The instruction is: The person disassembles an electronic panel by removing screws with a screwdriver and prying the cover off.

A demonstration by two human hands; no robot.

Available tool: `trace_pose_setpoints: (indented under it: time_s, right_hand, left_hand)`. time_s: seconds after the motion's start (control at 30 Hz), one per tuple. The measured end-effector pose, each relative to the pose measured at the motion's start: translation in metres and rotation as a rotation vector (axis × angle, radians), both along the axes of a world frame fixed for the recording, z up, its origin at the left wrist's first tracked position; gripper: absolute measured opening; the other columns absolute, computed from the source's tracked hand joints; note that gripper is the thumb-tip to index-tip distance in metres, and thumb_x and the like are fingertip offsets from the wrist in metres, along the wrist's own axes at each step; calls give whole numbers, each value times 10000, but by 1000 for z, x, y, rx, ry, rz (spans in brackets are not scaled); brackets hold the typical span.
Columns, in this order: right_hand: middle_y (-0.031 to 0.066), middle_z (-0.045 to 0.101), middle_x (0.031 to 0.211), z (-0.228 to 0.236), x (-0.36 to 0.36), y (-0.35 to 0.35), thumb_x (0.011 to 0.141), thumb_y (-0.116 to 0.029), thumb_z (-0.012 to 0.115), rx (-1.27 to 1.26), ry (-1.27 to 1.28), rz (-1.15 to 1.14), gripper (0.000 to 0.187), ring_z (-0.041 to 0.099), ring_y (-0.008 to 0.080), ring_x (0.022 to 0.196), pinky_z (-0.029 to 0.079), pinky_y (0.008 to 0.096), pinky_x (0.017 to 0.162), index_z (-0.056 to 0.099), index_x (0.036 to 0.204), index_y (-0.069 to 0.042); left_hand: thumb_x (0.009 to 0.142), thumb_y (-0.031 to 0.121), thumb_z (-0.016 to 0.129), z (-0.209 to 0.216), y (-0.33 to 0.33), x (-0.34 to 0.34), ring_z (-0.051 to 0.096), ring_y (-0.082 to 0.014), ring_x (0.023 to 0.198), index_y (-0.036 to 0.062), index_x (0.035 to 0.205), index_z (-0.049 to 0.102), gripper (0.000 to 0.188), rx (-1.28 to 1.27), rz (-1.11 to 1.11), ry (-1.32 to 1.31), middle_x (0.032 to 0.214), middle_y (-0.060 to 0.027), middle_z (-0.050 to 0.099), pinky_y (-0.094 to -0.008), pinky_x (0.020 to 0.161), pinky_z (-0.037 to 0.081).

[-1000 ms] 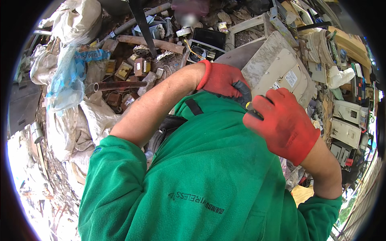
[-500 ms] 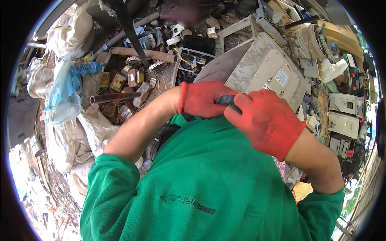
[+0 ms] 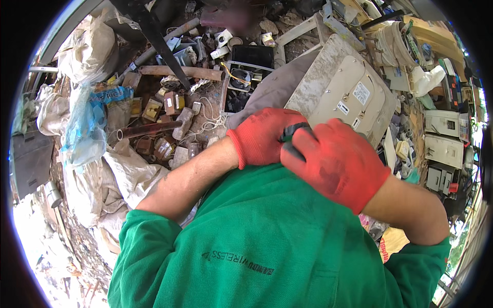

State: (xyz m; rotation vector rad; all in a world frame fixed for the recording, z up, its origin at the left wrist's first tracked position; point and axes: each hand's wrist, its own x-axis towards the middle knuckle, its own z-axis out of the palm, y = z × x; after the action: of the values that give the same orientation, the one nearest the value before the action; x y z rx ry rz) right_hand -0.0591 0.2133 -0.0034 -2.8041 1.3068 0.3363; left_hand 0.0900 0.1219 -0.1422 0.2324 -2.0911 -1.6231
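Your left hand [image 3: 264, 134] and right hand [image 3: 341, 161] are bunched together, fingers [image 3: 294, 152] curled in, but I can't tell if they're gripping anything. The panel [image 3: 349, 77] sits just past your right fingers, with a white printed label [image 3: 361, 93] plus an arrow sticker [image 3: 342, 107]. Your green shirt [image 3: 246, 215], below the fingers, has dark lettering. Well left of them, a blue bag [image 3: 111, 94] has print too.

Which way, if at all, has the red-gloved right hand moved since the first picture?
Yes, leftward: the red-gloved right hand now shows nearer the rusty brown round metal tube among the scrap.
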Motion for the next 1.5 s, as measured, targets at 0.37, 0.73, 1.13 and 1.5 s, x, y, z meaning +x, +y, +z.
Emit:
trace_pose_setpoints:
  time_s: [0.37,0.73,1.13,1.5]
  right_hand:
    - [60,571,871,-3,-3,3,815,-133,663,4,-1,-159,135,591,226,750,490,384,611,629,945,-144]
    - [33,562,907,-4,-13,-1,772,-164,666,55,-77,-96,117,559,234,797,476,360,709,634,884,-172]
    - [32,559,909,-23,-15,3,764,-190,689,144,-210,-169,132,575,220,796,469,353,698,693,891,-154]
    - [97,624,970,20,-52,26,803,-111,696,-50,-189,-405,207,642,290,855,540,413,749,698,1008,-86]
  left_hand:
    - [761,174,766,1,12,-9,666,-425,925,79,949,650,241,2,129,-11,957,-157,686,-477,776,531]
    - [794,173,737,-13,7,-12,676,-417,975,79,1128,675,352,-73,2,152,1035,-164,707,-478,842,552]
    - [808,157,745,-9,22,0,692,-378,989,96,1118,722,317,-132,178,-17,1093,-142,728,-456,824,563]
    - [996,261,658,-44,-121,-77,649,-258,1177,-25,1398,564,503,64,94,-235,1312,-186,687,-358,1056,471]
